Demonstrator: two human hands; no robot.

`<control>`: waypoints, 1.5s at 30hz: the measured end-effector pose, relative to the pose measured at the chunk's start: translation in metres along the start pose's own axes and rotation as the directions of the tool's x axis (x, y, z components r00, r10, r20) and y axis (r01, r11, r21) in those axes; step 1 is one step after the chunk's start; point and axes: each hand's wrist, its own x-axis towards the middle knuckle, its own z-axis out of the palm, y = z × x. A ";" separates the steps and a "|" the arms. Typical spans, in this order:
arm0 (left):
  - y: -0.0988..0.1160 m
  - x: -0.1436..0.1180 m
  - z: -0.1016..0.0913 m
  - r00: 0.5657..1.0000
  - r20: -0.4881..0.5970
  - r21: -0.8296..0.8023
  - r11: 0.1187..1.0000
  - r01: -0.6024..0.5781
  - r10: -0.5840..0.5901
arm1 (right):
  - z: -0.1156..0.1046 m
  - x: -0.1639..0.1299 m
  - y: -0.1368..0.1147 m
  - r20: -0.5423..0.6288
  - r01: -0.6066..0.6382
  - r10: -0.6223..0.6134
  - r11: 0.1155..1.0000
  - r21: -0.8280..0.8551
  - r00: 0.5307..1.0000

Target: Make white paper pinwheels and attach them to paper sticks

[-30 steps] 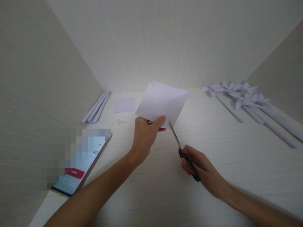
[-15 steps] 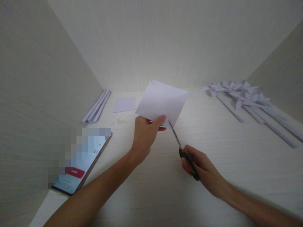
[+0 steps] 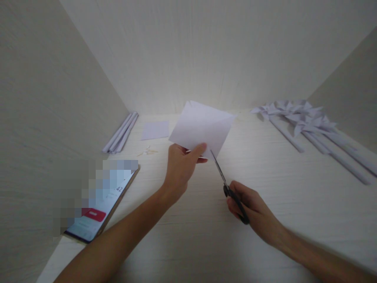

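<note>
Beyond the hands to the left lie rolled paper tubes (image 3: 120, 133) and a small paper square (image 3: 155, 130). A phone (image 3: 100, 204) lies nearer on the left. Paper pinwheels (image 3: 297, 116) lie far to the right.

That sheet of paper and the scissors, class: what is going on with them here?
A person holds a white paper sheet up by its lower edge in the left hand. The right hand grips black-handled scissors, blade tips at the sheet's bottom corner. On the pale desk lie finished paper pinwheels to the right, rolled paper sticks and a small paper square at the back left, and a phone near the left arm.
</note>
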 end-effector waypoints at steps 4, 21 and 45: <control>-0.001 0.000 0.000 1.000 0.001 -0.008 1.000 0.001 -0.001 | 0.000 0.000 0.001 0.006 0.014 -0.014 1.000 0.003 1.000; -0.005 -0.011 0.006 0.996 0.060 0.044 0.997 0.066 -0.068 | 0.002 0.001 -0.001 0.032 0.028 -0.031 0.995 0.092 0.999; -0.006 -0.011 0.006 0.996 0.047 0.023 0.997 0.076 -0.077 | 0.001 0.001 0.002 -0.001 0.031 -0.031 0.997 0.067 1.000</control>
